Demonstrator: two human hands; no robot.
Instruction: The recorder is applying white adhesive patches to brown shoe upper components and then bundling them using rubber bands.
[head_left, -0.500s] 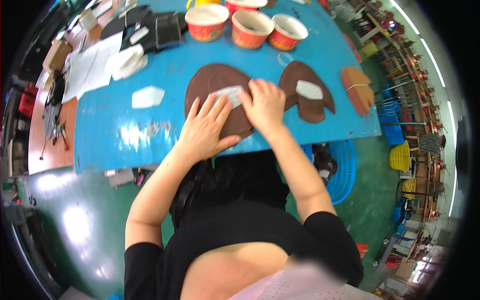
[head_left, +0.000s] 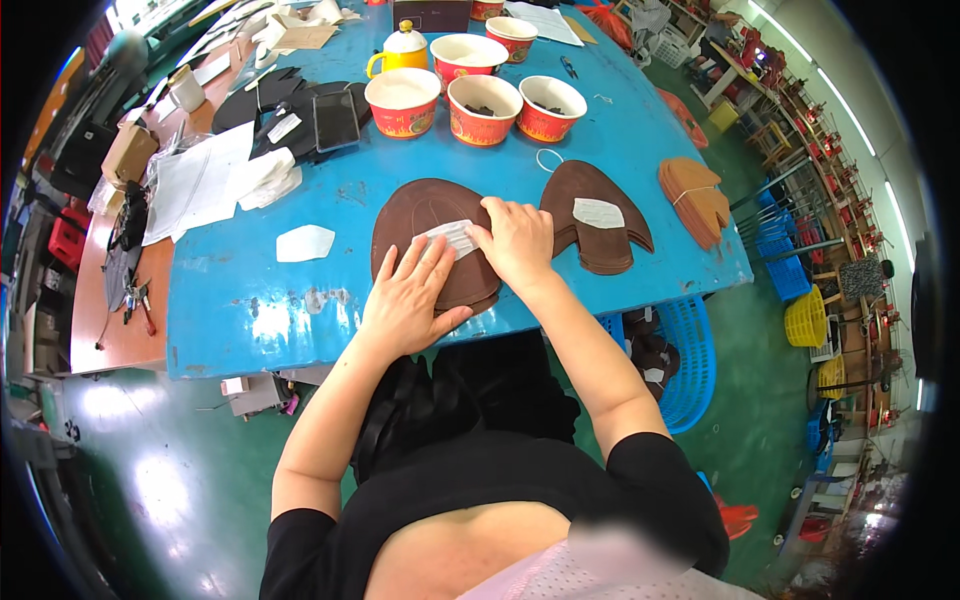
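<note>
A stack of flat brown rounded pieces (head_left: 420, 215) lies before me near the table's front edge, with faint curved lines on its top piece. A white paper label (head_left: 452, 237) sits on that top piece, partly under my fingers. My left hand (head_left: 408, 300) rests flat on the stack's lower left, fingers stretched over the label's left end and thumb apart. At the stack's right edge my right hand (head_left: 518, 245) is bent, its thumb on the label's right end and its fingers curled at the rim. Beside it lies a second brown stack (head_left: 606, 250) of notched pieces, bearing another white label (head_left: 598, 213).
On the blue table (head_left: 225, 325) are a loose white paper piece (head_left: 305, 243), red-and-white paper tubs (head_left: 485, 112), a yellow lidded mug (head_left: 404, 50), a dark flat device (head_left: 336, 122) and banded tan pieces (head_left: 694, 200). A blue basket (head_left: 690, 370) stands below the right front edge.
The view has shifted, so the table sits lower and more of its far end shows. My hands keep nearly the same place on the brown stack.
</note>
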